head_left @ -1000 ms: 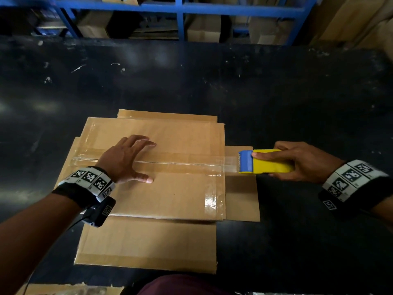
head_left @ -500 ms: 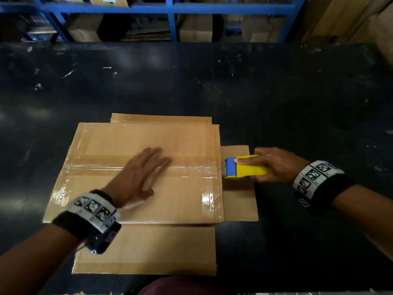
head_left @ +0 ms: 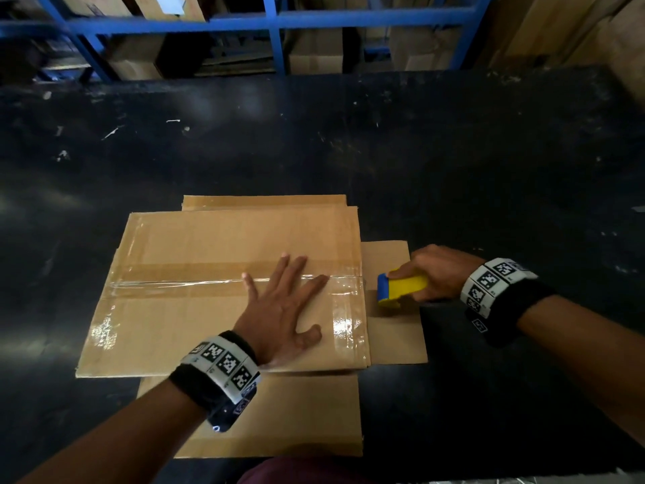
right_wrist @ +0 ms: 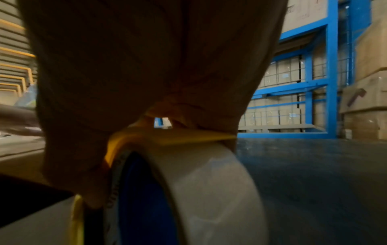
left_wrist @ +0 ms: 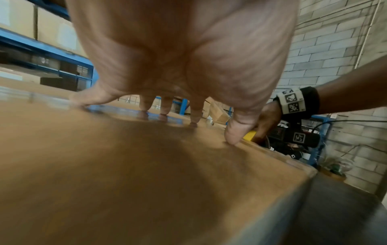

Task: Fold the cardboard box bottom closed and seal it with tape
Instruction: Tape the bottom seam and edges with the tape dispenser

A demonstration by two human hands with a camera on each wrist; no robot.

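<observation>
Plainly unlabelled box (head_left: 195, 246); right hand (head_left: 439, 270) grips yellow tape dispenser (head_left: 401, 286)

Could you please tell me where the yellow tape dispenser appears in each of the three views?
Head: tape dispenser right of centre, gripped by the right hand beside the box.
Left wrist: a yellow sliver right of centre, behind the thumb.
Right wrist: fills the lower centre.
Shared landmark: blue shelving.

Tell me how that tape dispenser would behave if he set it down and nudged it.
The tape dispenser would probably roll if stood on edge, since the right wrist view shows a round roll in it. It looks light: the right hand holds it alone. Its plastic shell probably slides easily on the table.
</observation>
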